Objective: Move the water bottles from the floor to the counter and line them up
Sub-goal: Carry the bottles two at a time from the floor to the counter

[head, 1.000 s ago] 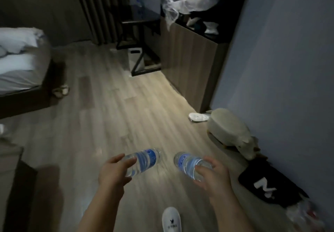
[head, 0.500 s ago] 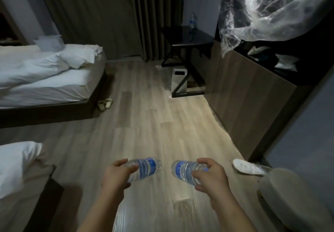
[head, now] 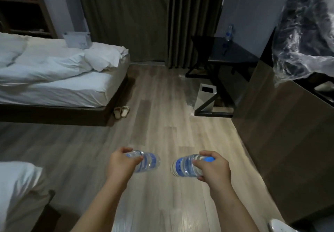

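Note:
My left hand (head: 122,164) grips a clear water bottle with a blue label (head: 147,162), held sideways above the wooden floor with its base pointing right. My right hand (head: 212,168) grips a second water bottle (head: 182,166), also sideways, its base pointing left and its blue cap showing by my fingers. The two bottle bases face each other with a gap between them. Another bottle (head: 229,32) stands upright on the dark desk (head: 233,53) far right. A dark-topped wooden counter (head: 282,116) runs along the right side.
A bed with white bedding (head: 54,76) lies at the left, slippers (head: 121,112) by its corner. A white bin (head: 205,97) sits under the desk frame. Crumpled clear plastic (head: 305,38) lies on the counter. Curtains hang at the back. Another white-covered bed corner (head: 16,186) is at lower left.
The view has swung up and left from the floor by the wall toward the bed and desk. Both hands still hold their bottles, now drawn slightly further apart.

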Demonstrator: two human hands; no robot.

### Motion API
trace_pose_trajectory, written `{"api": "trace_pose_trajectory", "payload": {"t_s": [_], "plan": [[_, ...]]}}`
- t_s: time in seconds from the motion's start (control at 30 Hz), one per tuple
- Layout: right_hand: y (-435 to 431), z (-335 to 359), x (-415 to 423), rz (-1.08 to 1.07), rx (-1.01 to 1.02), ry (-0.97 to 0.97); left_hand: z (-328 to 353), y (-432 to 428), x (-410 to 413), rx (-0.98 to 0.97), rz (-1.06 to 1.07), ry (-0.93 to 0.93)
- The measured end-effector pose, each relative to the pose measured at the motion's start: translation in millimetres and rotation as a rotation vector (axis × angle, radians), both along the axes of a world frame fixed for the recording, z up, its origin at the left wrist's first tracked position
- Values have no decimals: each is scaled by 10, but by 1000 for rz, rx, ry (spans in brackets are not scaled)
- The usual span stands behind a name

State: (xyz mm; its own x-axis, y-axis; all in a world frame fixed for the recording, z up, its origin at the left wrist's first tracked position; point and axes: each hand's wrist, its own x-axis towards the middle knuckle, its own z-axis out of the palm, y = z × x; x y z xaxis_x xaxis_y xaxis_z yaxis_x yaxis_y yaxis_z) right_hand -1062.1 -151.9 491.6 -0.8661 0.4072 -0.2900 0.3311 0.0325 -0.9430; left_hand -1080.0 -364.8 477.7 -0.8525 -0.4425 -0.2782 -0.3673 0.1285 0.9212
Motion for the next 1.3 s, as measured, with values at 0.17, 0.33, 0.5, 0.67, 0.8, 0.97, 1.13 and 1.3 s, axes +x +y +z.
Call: {"api": "trace_pose_trajectory", "payload": {"t_s": [0.17,0.33,0.5,0.67,0.8,0.97,1.13,1.3], "plan": [[-330,215,-1067,-3,-18,61,250,-280,-1009,-117,-16,27],[-428,391,-1927,-19,10,143,490,-388,-1857,-184,-53,74],[-386,451,-2904,-35,22,204,578,-370,-2787,-220,-80,118],[-138,499,-3994,-32,6,241,611,-122,-3869,-221,-106,146],[113,527,-4931,-13,43,233,646,180,-4775,-214,-87,135],[268,527,-5947,24,105,207,610,359,-5722,-180,-82,101],[186,405,-6866,32,128,163,454,265,-6630,-176,-60,60],[-148,214,-7859,8,122,150,336,-67,-7713,-173,-85,12]]}}
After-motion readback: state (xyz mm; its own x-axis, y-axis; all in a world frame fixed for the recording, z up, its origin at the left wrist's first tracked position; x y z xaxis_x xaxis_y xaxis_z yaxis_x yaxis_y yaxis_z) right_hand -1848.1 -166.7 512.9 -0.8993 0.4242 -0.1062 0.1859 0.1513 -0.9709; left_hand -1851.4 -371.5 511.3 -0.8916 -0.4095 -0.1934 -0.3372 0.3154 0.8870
